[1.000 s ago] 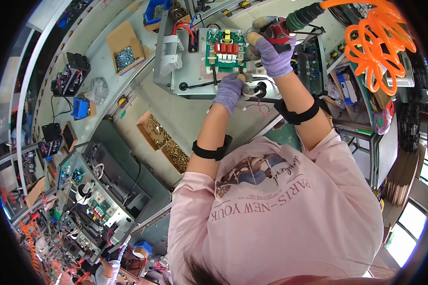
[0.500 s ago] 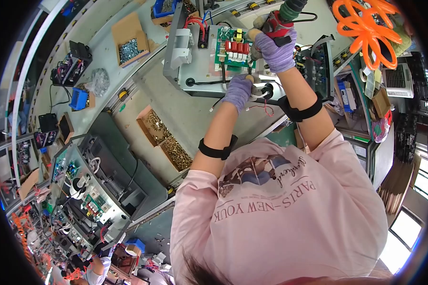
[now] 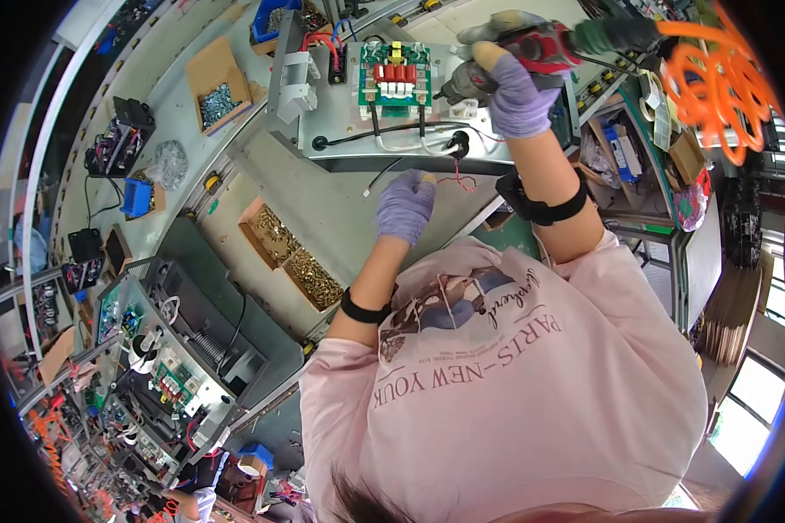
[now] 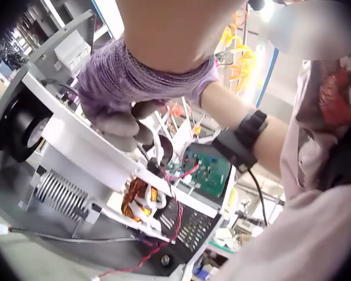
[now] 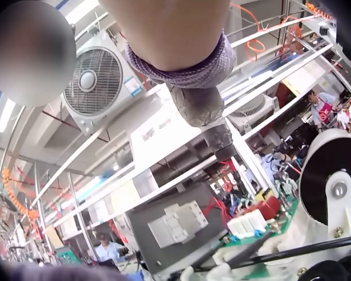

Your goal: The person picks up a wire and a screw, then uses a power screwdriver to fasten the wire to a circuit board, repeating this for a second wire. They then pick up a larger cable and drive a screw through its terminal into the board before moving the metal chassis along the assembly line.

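In the head view the right hand (image 3: 522, 94) grips a red and black power tool (image 3: 536, 50), its grey nose pointing left beside the green circuit board (image 3: 396, 78). The board, with red and white parts, sits on a metal chassis (image 3: 331, 131). My left hand (image 3: 407, 207), in a purple glove, hangs below the chassis's near edge, fingers loosely curled, nothing visible in it. White cables (image 3: 436, 148) run from the board into a black round hole. The left wrist view shows the left hand (image 4: 120, 88) beside the chassis; the right wrist view shows the tool's taped body (image 5: 199, 105).
An orange coiled hose (image 3: 715, 87) leads to the tool. Boxes of brass fasteners (image 3: 312, 277) lie left of the left arm, with a cardboard box of screws (image 3: 220, 100) and a blue bin (image 3: 137, 197) further left. A second open unit (image 3: 170, 366) stands lower left.
My left hand has left the cables at the chassis edge and come back toward the body. The right hand has swung the tool away from the board's edge, its nose now turned left.
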Motion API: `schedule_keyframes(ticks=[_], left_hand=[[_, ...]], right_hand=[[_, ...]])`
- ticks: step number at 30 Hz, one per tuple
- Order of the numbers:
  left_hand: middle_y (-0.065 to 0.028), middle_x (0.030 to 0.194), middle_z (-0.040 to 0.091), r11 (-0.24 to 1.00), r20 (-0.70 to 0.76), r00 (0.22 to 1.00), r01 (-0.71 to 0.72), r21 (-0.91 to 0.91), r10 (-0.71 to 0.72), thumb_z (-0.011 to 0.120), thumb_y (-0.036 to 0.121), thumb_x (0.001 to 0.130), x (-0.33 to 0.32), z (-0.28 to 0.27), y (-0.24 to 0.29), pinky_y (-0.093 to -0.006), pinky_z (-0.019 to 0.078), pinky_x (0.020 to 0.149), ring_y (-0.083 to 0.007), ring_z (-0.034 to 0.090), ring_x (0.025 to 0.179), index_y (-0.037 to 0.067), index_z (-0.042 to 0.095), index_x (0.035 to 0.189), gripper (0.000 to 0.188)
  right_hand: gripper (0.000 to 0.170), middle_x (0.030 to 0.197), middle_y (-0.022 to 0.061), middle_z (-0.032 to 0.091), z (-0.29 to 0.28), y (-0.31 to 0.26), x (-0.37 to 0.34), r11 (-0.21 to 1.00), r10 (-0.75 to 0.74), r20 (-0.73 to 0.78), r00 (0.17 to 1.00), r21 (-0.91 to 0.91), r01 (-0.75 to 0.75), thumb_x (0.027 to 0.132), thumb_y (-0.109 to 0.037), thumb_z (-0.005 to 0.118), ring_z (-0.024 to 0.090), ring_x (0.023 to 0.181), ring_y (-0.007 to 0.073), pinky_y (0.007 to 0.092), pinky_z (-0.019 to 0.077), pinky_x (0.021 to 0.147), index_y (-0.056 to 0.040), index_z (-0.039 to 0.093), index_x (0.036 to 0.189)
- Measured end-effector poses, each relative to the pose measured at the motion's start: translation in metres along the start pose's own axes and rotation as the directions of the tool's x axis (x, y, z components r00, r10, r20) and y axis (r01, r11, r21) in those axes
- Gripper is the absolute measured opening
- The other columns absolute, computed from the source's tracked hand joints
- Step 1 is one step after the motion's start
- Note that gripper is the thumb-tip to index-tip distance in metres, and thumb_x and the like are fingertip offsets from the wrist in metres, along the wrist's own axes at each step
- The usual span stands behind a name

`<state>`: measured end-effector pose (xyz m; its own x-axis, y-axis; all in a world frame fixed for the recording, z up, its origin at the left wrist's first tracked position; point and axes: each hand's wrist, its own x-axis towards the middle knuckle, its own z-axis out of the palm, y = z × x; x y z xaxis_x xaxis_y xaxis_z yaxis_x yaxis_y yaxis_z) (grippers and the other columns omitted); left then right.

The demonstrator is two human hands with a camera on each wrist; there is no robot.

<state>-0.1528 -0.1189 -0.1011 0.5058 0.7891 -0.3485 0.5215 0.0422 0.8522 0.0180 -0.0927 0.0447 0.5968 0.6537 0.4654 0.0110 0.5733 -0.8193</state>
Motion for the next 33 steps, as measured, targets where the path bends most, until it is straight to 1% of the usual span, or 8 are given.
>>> schedule_keyframes(ticks=[4, 9, 15, 18, 21, 25, 31, 33], left_hand=[[-0.0058, 0.085, 0.062, 0.859, 0.064, 0.963, -0.203, -0.471, 0.263, 0.053, 0.023, 0.085, 0.028, 0.069, -0.029, -0.0268, 0.0445, 0.065, -0.0165, 0.059, 0.069, 0.001, 0.057, 0.099, 0.027], [-0.0015, 0.074, 0.057, 0.646, 0.61, 0.771, 0.563, -0.516, -0.184, 0.057, 0.024, 0.083, -0.014, 0.027, 0.045, -0.0284, 0.0502, 0.061, -0.0164, 0.057, 0.06, 0.007, 0.058, 0.093, 0.02], [-0.0203, 0.1, 0.059, 0.606, 0.533, 0.846, 0.422, -0.674, 0.004, 0.046, 0.032, 0.088, 0.084, -0.054, 0.138, -0.0424, 0.052, 0.076, -0.0315, 0.061, 0.086, 0.001, 0.051, 0.102, 0.034], [-0.0164, 0.105, 0.059, 0.881, 0.283, 0.901, 0.401, -0.252, -0.329, 0.025, 0.054, 0.087, 0.15, -0.067, 0.153, -0.0355, 0.0474, 0.072, -0.0289, 0.06, 0.087, 0.002, 0.045, 0.117, 0.063], [-0.0153, 0.101, 0.062, 0.997, 0.0, 0.997, 0.078, 0.028, -0.078, 0.027, 0.06, 0.083, 0.17, -0.091, 0.152, -0.036, 0.0448, 0.068, -0.0263, 0.061, 0.085, 0.003, 0.06, 0.1, 0.068], [-0.0142, 0.108, 0.057, 0.376, -0.286, 0.756, 0.057, 0.925, 0.589, 0.048, 0.047, 0.078, 0.136, -0.126, 0.18, -0.0379, 0.0432, 0.083, -0.0283, 0.055, 0.1, 0.014, 0.059, 0.104, 0.043], [-0.0147, 0.107, 0.056, 0.319, 0.063, 0.922, -0.196, 0.928, 0.383, 0.056, 0.012, 0.075, 0.207, -0.239, 0.12, -0.038, 0.0431, 0.082, -0.0283, 0.055, 0.096, 0.017, 0.049, 0.117, 0.043], [-0.0151, 0.102, 0.054, 0.763, 0.001, 0.985, -0.133, 0.632, 0.171, 0.052, -0.003, 0.072, 0.191, -0.23, 0.127, -0.0352, 0.0426, 0.081, -0.0254, 0.054, 0.091, 0.016, 0.046, 0.119, 0.051]], right_hand=[[0.032, 0.085, 0.0165, 0.06, -0.035, -0.038, -0.022, 0.993, -0.086, 0.026, 0.996, 0.086, 0.084, 0.069, 0.002, 0.062, 0.061, 0.075, 0.0256, 0.0339, 0.0515, 0.059, -0.0049, 0.052, 0.099], [0.035, 0.082, 0.0128, 0.06, -0.084, -0.085, -0.056, 0.992, -0.108, -0.113, 0.988, 0.057, 0.115, 0.066, 0.003, 0.064, 0.06, 0.074, 0.0241, 0.0341, 0.0513, 0.066, -0.0042, 0.052, 0.098], [0.036, 0.08, 0.0112, 0.059, -0.131, -0.107, -0.091, 0.99, -0.136, -0.343, 0.93, -0.008, 0.142, 0.065, 0.004, 0.062, 0.06, 0.075, 0.0251, 0.0362, 0.0507, 0.066, -0.0052, 0.052, 0.099], [0.033, 0.083, 0.008, 0.057, -0.144, -0.112, -0.103, 0.991, -0.116, -0.272, 0.955, 0.038, 0.131, 0.069, -0.001, 0.06, 0.055, 0.076, 0.0243, 0.0368, 0.0466, 0.068, -0.0089, 0.054, 0.1], [0.035, 0.084, 0.0105, 0.058, -0.163, -0.119, -0.125, 1.0, 0.027, -0.358, 0.933, -0.005, -0.03, 0.068, 0.0, 0.063, 0.056, 0.073, 0.0223, 0.032, 0.0473, 0.061, -0.008, 0.052, 0.1], [0.035, 0.081, 0.0102, 0.058, -0.179, -0.109, -0.144, 0.989, 0.064, -0.382, 0.922, -0.1, -0.11, 0.067, 0.0, 0.064, 0.056, 0.067, 0.0181, 0.027, 0.0463, 0.054, -0.006, 0.052, 0.099], [0.037, 0.084, 0.004, 0.057, -0.188, -0.06, -0.162, 0.868, 0.384, -0.465, 0.798, -0.113, -0.484, 0.065, -0.001, 0.066, 0.054, 0.065, 0.0105, 0.0237, 0.0459, 0.058, -0.0031, 0.051, 0.099], [0.039, 0.084, 0.003, 0.055, -0.178, -0.037, -0.162, 0.91, 0.345, -0.45, 0.823, -0.054, -0.411, 0.065, -0.001, 0.067, 0.055, 0.067, 0.0119, 0.0253, 0.0469, 0.061, -0.0036, 0.05, 0.101]])
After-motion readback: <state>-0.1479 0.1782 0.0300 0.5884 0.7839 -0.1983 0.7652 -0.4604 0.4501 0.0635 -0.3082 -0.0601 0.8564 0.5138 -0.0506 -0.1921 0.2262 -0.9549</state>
